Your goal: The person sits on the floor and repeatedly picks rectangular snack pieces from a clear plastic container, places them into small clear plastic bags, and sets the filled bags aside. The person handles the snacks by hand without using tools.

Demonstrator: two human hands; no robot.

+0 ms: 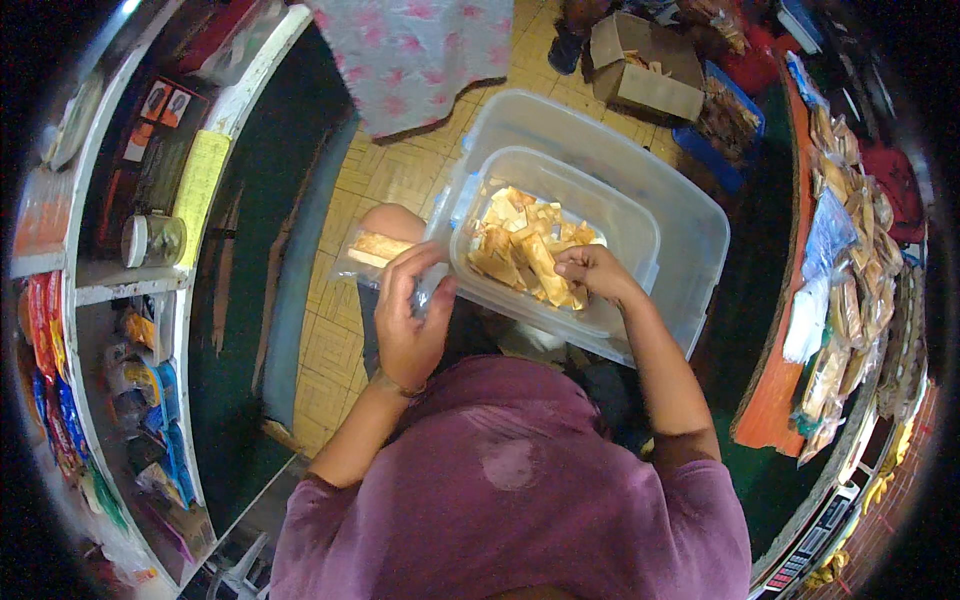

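Progress appeared partial. One bread piece lay in the clear bag beside the left hand, whose fingers were partly curled at the bag's edge; a firm grip could not be confirmed. The right hand pinched a long piece within the inner container. Numerous loose pieces remained there, unbagged.

No text legible — red packets too small, blurred.

right hand partly hides golden pieces; flowered cloth is cut off above
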